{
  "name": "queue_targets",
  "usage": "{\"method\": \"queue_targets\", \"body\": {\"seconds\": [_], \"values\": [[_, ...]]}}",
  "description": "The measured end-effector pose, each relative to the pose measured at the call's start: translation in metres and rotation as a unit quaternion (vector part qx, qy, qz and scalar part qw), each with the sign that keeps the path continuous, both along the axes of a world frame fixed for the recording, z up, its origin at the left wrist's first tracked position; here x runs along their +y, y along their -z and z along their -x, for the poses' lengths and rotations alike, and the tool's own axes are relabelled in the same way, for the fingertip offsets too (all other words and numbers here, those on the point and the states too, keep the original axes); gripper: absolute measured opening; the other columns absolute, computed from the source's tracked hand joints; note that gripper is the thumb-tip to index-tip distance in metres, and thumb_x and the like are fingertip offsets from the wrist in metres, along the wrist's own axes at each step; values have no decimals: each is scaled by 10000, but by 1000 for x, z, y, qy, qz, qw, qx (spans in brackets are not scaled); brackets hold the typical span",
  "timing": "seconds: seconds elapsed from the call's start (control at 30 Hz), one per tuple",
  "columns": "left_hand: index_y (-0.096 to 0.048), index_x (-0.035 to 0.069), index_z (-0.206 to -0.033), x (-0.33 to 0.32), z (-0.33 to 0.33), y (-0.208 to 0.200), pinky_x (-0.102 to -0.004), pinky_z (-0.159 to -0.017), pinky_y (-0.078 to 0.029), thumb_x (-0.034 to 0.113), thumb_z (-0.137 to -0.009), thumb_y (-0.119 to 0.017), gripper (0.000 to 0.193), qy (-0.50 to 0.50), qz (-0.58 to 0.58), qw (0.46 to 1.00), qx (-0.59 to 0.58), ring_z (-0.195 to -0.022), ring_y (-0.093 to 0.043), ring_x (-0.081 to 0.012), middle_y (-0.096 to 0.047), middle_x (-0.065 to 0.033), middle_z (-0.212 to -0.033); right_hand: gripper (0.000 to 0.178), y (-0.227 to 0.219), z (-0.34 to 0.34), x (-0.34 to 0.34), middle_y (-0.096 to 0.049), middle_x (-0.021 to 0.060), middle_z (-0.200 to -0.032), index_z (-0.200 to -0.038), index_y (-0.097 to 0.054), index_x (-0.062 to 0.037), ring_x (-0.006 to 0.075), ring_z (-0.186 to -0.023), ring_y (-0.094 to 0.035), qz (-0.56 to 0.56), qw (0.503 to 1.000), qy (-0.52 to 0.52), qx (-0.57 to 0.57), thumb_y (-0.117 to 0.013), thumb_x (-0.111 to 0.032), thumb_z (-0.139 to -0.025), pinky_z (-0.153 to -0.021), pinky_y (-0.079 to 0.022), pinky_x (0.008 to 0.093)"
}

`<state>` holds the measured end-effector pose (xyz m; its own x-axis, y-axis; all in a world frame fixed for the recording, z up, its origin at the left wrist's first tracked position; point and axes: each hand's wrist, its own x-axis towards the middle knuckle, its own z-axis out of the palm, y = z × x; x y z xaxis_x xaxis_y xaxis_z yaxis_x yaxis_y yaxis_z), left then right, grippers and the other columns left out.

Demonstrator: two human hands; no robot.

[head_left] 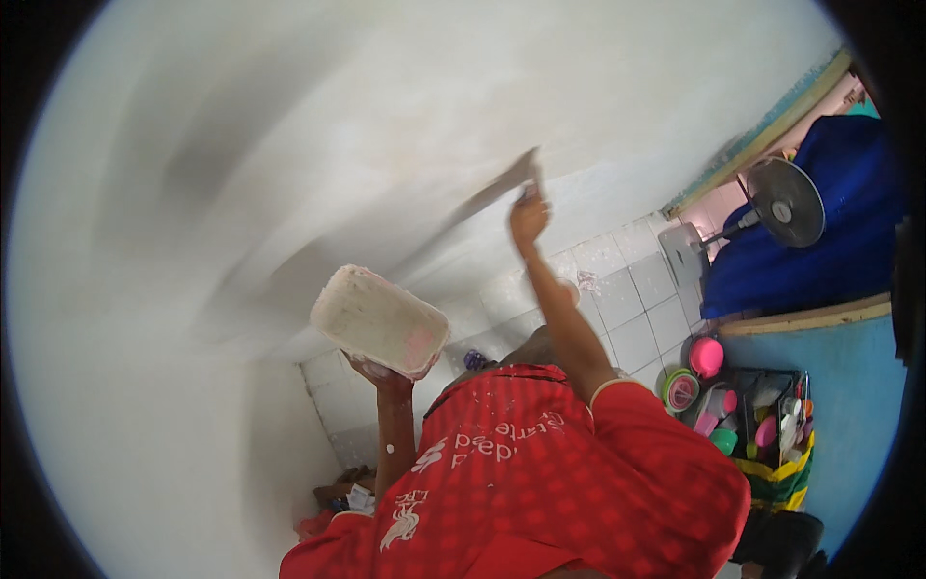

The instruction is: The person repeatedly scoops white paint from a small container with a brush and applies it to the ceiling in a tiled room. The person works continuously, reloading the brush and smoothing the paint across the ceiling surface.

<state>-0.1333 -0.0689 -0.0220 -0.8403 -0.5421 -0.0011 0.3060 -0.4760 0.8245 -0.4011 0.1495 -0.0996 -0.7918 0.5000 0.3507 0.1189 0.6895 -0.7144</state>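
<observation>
Left grip: my left hand (384, 372) grasps a rectangular tub (376, 314), supporting it at the edge nearest my body. The fingers run under the tub, so their full placement cannot be confirmed. The tub sits directly above that grip, tilted, its face pale, its rim crusted, with a pinkish patch at the end toward my right. White residue marks the hand, and a white spot shows on the forearm below it.

Right grip: my right hand (530, 224) is raised and clenched about a flat-bladed tool (521, 174). The blade projects from the far side of the fist and slants toward my left. Motion blur affects the tool; whether its edge touches the white wall (627, 106) beyond it cannot be determined. Soft grey shadows lie across that wall, to the left of the right grip.

Surroundings: white floor tiles (648, 285) extend below and to the right of the right grip, with pale spatter in places. Well to the right of the same grip stands a fan (786, 205) with a round grey head, in front of a dark blue cloth (854, 159). Nearer my body on that side are a bright pink bowl (706, 357) and a black rack (764, 386) of kitchenware. Between both grips and my body, my red shirt (579, 463) bears white specks.
</observation>
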Motion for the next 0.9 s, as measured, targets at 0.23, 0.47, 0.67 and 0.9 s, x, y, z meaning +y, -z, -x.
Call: {"method": "queue_targets", "body": {"seconds": [0.23, 0.47, 0.67, 0.9], "values": [[-323, 72, -1397, 4, 27, -21, -421, -939, -495, 582, -871, -531, 762, 37, 2, 999, 18, -1152, -529, -242, -472, -100, -1301, 355, -6, -77, -75, -677, 95, -846, -1287, -561, -136, 268, -691, -648, 234, 913, -334, -5, -559, -146, -932, -660, -535, 403], [-325, 75, -1396, 19, 32, -12, -422, -934, -499, 576, -872, -531, 753, 48, -15, 999, 21, -1151, -531, -243, -473, -99, -1300, 285, -22, -96, 22, -634, 93, -1044, -1196, -537, -51, 174, -921, -634, 661, 667, -272, -208, -564, -159, -934, -796, -538, 282], [-327, 77, -1395, 24, 21, -6, -423, -931, -503, 571, -874, -530, 746, 48, -16, 999, 13, -1150, -532, -244, -474, -99, -1299, 306, 14, -59, 69, -613, 106, -1107, -1212, -503, -14, 201, -938, -630, 715, 618, -294, -144, -534, -152, -941, -818, -556, 316], [-329, 79, -1393, 16, 22, -3, -424, -926, -507, 566, -875, -529, 738, 49, -14, 999, 16, -1149, -534, -245, -476, -99, -1299, 179, -11, 49, 74, -658, 149, -970, -975, -599, 61, 219, -920, -628, 549, 629, -550, -8, -514, -90, -929, -836, -544, 270]]}}
